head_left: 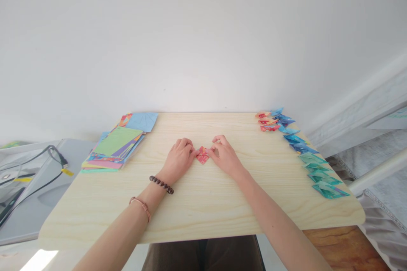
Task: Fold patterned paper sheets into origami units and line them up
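Evidently, your two hands are meeting over one small piece of work. Your left hand (182, 154) is bending its fingers inward, and its grip is closing down to a narrow pinch on the left corner of the red folded paper (202, 157). Your right hand (225, 156) is setting its thumb at the opposite corner while the forefinger is arching above with a gap; whether another finger is backing that thumb, you cannot tell from this view. The paper itself is lying between your hands near the middle of the table (203, 207), one point facing you, probably because the firm surface is steadying it and leaving both side corners within easy reach.

Farther back, a beaded bracelet (161, 184) and a copper-coloured bangle (141, 208) are circling your left forearm, sitting clear of the paper.

Out to your left, a stack of coloured sheets (122, 142) is lying by the table's far corner, presumably so that it is leaving your working space free. Along the right side, red folded pieces (269, 128), blue folded pieces (295, 139) and green folded pieces (329, 190) are standing grouped by colour, perhaps to keep them apart and uncrushed. Beyond the left edge, black cables (62, 161) are trailing across a grey surface (47, 199).
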`<state>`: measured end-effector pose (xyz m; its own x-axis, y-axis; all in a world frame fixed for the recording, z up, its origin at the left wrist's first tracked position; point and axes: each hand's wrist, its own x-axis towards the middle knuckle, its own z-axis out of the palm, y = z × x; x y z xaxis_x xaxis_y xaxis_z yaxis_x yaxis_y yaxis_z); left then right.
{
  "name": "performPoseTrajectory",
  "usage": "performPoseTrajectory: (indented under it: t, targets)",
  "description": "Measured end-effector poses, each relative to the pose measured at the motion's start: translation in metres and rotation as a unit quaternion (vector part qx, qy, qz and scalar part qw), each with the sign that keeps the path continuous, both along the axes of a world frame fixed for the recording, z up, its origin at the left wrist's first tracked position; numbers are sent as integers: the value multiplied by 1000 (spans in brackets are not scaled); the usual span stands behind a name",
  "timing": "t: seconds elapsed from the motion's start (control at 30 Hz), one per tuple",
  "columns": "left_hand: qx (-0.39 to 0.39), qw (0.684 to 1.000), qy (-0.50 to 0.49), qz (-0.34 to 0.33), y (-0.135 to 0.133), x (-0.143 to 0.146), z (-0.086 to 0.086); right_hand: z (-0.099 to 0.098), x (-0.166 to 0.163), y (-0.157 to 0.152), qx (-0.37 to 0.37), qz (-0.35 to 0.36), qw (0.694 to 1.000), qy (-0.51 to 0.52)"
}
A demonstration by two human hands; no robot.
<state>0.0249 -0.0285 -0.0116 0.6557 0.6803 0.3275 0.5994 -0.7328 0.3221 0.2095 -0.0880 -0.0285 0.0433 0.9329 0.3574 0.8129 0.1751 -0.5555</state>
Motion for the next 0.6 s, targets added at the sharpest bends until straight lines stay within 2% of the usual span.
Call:
performPoseTrajectory:
  t: [0.17, 0.3, 0.47, 0.6]
  targets:
    - [-2, 999, 21, 25, -1, 3, 3, 3, -5, 0, -9, 0, 1000, 3]
    - [-1, 1000, 24, 16, -1, 2, 4, 7, -4, -3, -23, 5, 999, 22]
    - [1, 999, 35, 5, -1, 1, 4, 9, 4, -8, -29, 58, 997, 46]
    - [-9, 1000, 26, 10, 0, 0, 2, 7, 6, -8, -30, 53, 997, 56]
